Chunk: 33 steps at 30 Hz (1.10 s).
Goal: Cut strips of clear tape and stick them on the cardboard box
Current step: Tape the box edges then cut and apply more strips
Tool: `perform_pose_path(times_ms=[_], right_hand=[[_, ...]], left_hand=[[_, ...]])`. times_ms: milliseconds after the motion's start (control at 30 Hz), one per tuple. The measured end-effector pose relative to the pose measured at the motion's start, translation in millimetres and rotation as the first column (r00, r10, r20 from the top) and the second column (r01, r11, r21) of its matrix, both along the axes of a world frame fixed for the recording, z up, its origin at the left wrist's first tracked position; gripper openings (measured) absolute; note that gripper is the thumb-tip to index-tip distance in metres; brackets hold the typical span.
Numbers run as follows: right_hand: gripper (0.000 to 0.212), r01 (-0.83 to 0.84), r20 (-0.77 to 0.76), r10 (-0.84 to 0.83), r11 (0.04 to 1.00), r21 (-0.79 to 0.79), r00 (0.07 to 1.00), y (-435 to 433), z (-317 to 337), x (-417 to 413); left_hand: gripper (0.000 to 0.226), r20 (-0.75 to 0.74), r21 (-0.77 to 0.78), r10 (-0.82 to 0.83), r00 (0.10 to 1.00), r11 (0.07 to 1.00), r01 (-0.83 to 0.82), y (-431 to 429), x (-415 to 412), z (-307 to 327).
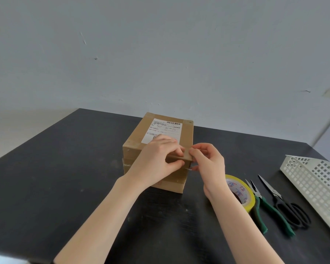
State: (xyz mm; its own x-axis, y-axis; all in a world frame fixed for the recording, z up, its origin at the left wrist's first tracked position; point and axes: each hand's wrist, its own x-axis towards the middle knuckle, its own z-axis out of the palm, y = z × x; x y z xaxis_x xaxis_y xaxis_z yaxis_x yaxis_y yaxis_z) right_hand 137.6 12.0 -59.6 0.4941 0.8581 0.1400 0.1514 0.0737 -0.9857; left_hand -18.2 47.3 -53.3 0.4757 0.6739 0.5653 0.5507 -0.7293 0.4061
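One cardboard box point(187, 136) with one shipping label point(164, 128) stands mid-table point(65, 168), nearer the far edge. The left hand point(156, 159) grips its near top edge, fingers curled over. The right hand point(208, 164) pinches one clear tape strip point(188, 169), visible only as a faint glint, at the near right corner. Toward the right edge lie one tape roll point(246, 197), partly behind the wrist, one pliers point(257, 194), one scissors point(280, 202) and one basket point(312, 178), cut off.

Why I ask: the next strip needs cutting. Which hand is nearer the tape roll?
Right. The right hand pinches at the near right corner of the cardboard box, its wrist right by the tape roll; the left hand grips the box's near edge, farther left.
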Motion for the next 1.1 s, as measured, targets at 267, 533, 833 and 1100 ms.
perform_pose_path(times_ms=[267, 533, 833, 1100], right_hand=[[0.014, -0.113, -0.165, 0.110, 0.993, -0.011, 0.980, -5.9, 1.5, 3.8], [0.033, -0.337, -0.233, 0.357, 0.934, 0.122, 0.905, -24.7, -14.1, 23.6], [0.008, -0.305, -0.097, 0.312, 0.949, 0.080, 0.945, -18.2, -23.1, 27.7], [0.009, -0.331, -0.197, 0.343, 0.939, 0.089, 0.919, -18.8, -17.6, 29.0]], left_hand=[[0.017, 0.019, 0.014, -0.001, 1.000, 1.000, 0.001, -2.1, 0.9, 2.5], [0.018, 0.027, 0.037, 0.000, 1.000, 0.999, -0.001, -2.6, 3.2, 1.1], [0.016, 0.033, 0.027, 0.008, 0.999, 1.000, -0.009, -0.1, 4.7, -1.7], [0.017, 0.017, 0.008, -0.001, 1.000, 1.000, 0.001, -0.4, 3.6, 3.0]])
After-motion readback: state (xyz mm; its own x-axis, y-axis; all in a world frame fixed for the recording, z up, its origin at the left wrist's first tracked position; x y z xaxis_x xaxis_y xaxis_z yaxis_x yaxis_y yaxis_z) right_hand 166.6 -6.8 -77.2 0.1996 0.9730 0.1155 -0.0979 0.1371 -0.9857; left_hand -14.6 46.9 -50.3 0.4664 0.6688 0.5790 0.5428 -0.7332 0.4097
